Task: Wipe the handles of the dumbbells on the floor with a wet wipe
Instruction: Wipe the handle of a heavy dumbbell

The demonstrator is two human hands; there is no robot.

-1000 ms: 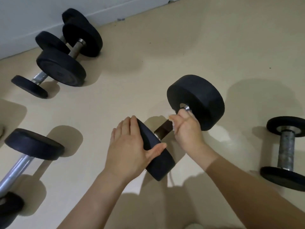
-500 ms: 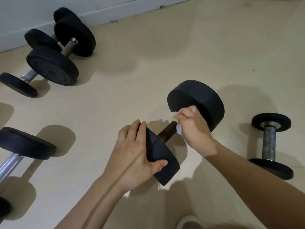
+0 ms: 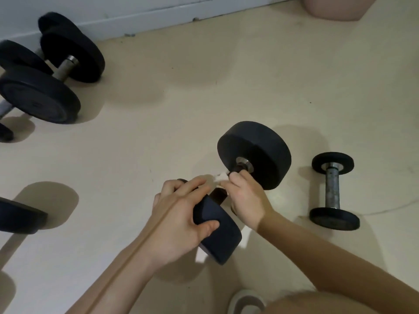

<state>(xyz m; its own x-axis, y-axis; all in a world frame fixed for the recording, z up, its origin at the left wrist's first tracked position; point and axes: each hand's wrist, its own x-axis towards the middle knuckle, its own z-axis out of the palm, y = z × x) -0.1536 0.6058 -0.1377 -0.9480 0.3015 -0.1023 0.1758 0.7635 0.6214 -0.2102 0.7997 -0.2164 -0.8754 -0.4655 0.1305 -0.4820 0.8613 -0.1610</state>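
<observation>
Dumbbell (image 3: 254,152) held steady while its handle gets a wipe

Dumbbell number one, the one being cleaned, lies on the floor (image 3: 204,87) at about 5 o'clock from the middle of the view. Its handle (image 3: 218,196) runs from 7 o'clock up to 1 o'clock. The far weight (image 3: 267,168) is at the 1 o'clock end and the near weight (image 3: 217,232) is at the 7 o'clock end.

The left grip (image 3: 181,214) is clenched on the near weight, with fingers over the top and the thumb on the side. I think it holds on there so the round weights cannot roll while the handle is rubbed. The near end may be lifted a little, but I cannot tell for sure.

The right grip (image 3: 247,200) is closed on the wet wipe (image 3: 221,177) and presses it to the handle, just beside the far weight. A white bit of wipe pokes out at 11 o'clock from the knuckles. Holding it wrapped like this lets the wipe touch more of the bar at once. A short dark piece of handle shows on each side of the grip, so I think this handle is only part done.

A small dumbbell (image 3: 332,191) waits at 3 o'clock, well apart. Two big dumbbells (image 3: 40,96) sit near the wall (image 3: 113,10) at 10 o'clock, and one more (image 3: 18,216) peeks in at 8 o'clock. Their handles are bare, so I guess they may need a wipe too
</observation>
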